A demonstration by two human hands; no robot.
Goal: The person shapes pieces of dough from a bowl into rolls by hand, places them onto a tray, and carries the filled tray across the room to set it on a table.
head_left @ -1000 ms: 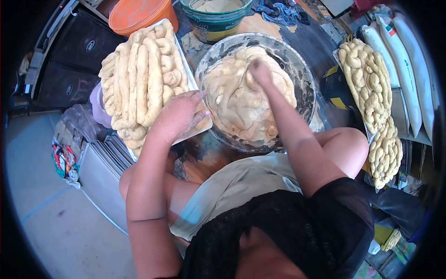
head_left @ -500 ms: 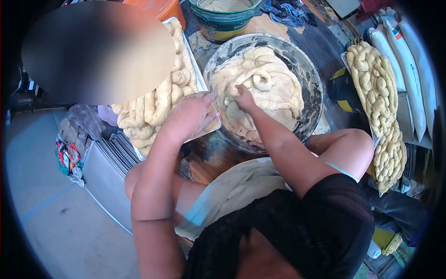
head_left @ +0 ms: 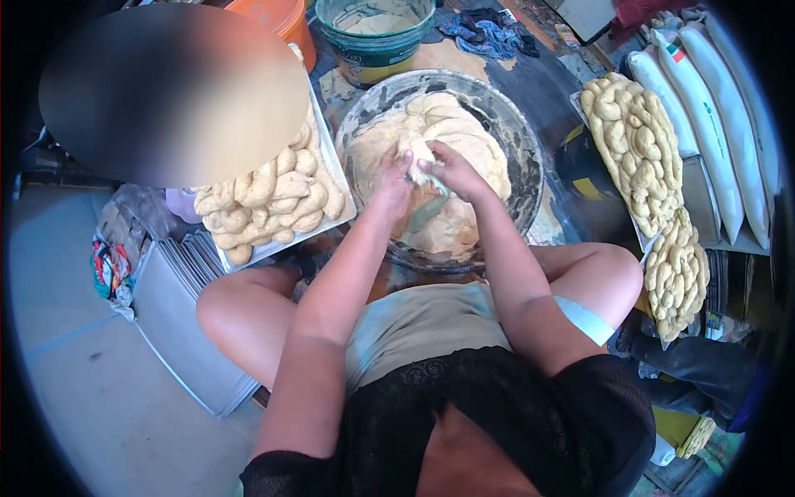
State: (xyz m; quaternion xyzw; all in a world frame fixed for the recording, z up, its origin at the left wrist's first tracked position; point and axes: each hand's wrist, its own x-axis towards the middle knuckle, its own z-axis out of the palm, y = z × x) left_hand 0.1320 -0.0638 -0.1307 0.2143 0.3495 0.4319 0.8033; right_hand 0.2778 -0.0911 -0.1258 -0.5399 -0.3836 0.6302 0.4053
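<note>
The left hand (head_left: 395, 180) and right hand (head_left: 455, 173) are together, fingers curled around a piece of dough (head_left: 420, 156) above the basin (head_left: 525, 145). Inside the basin spreads the dough mass (head_left: 474, 149); left of the basin, a tray (head_left: 338, 170) carries twisted dough (head_left: 277, 199), and a green bucket (head_left: 374, 48) stands beyond.

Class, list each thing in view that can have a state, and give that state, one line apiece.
Left hand, gripping dough
Right hand, gripping the same dough
Dough piece, held between both hands
Bowl, open, dough inside
Green bucket, open, upright, pale contents
Tray, loaded with shaped dough
Braided dough, uncovered
Cloth, crumpled
</note>
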